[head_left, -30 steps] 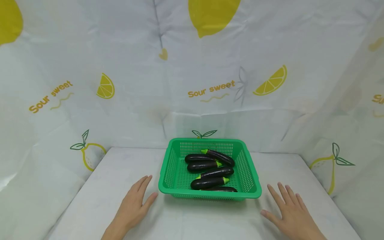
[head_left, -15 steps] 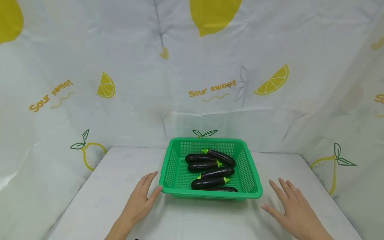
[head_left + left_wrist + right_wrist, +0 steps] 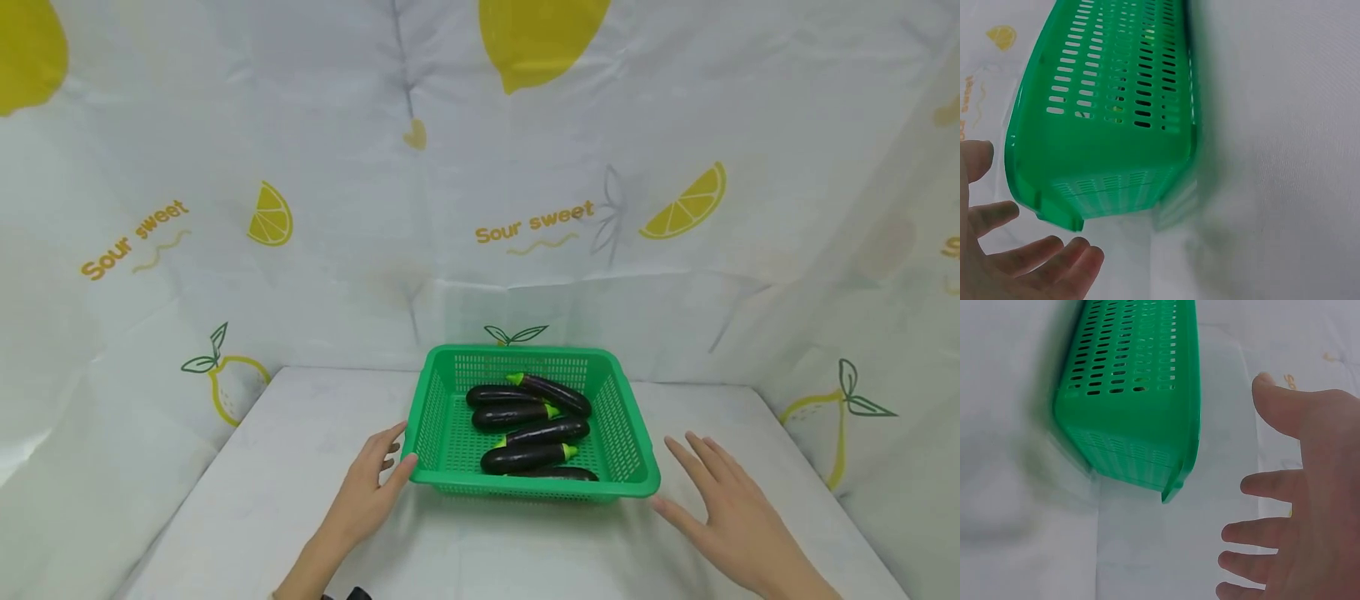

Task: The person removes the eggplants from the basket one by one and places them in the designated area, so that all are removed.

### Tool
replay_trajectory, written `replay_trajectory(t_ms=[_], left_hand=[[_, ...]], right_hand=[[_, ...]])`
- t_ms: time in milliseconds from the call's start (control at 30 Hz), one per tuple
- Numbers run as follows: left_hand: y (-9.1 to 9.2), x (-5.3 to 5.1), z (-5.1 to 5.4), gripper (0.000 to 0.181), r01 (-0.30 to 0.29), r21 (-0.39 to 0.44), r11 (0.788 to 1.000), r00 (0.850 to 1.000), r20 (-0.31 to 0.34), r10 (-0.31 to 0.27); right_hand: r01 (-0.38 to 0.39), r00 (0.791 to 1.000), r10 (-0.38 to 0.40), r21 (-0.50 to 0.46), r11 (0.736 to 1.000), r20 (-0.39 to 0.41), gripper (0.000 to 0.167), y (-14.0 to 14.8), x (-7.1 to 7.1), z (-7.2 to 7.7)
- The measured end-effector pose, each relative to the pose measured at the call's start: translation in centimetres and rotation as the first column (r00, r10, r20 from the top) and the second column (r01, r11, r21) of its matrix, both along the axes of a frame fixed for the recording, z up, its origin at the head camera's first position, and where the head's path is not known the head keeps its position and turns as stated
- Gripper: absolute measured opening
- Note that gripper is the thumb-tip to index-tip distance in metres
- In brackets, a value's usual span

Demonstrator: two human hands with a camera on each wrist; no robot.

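Note:
A green slotted plastic basket stands on the white table, near its back edge. Inside lie several dark eggplants with bright green stem ends. My left hand is beside the basket's left front corner, fingers loosely spread; in the left wrist view the fingers are close to the rim, and contact cannot be made out. Off the right front corner is my right hand, its thumb near the rim in the head view. A gap shows between its spread fingers and the basket in the right wrist view.
White table covering surrounds the basket. Behind and at both sides hangs a white sheet printed with lemons and lettering. A small dark object shows at the bottom edge beside the left forearm.
My left hand has moved right and a little forward, up to the basket's left side. The right hand has come slightly forward and nearer the basket. Basket and eggplants stay put.

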State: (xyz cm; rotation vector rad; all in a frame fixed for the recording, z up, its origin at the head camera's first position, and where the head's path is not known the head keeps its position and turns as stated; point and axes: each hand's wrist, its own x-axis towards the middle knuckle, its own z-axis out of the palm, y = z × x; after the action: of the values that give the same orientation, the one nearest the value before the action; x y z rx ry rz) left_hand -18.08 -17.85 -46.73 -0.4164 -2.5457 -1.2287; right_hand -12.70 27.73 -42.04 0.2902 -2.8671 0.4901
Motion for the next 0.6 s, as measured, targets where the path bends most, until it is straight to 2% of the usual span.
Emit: replay_trajectory(t_ms=[333, 600], left_hand=[[0.6, -0.4, -0.5, 0.052, 0.010, 0.091, 0.996, 0.998, 0.066, -0.016], [0.9, -0.7, -0.9, 0.054, 0.030, 0.228, 0.973, 0.980, 0.184, -0.074]], right_hand=[[-0.066, 0.998, 0.065, -0.088, 0.994, -0.019, 0.077, -1.5, -0.5, 1.8], [-0.101, 0.994, 0.106, -0.165, 0.981, 0.019, 0.071, -2.4, -1.2, 2.5]])
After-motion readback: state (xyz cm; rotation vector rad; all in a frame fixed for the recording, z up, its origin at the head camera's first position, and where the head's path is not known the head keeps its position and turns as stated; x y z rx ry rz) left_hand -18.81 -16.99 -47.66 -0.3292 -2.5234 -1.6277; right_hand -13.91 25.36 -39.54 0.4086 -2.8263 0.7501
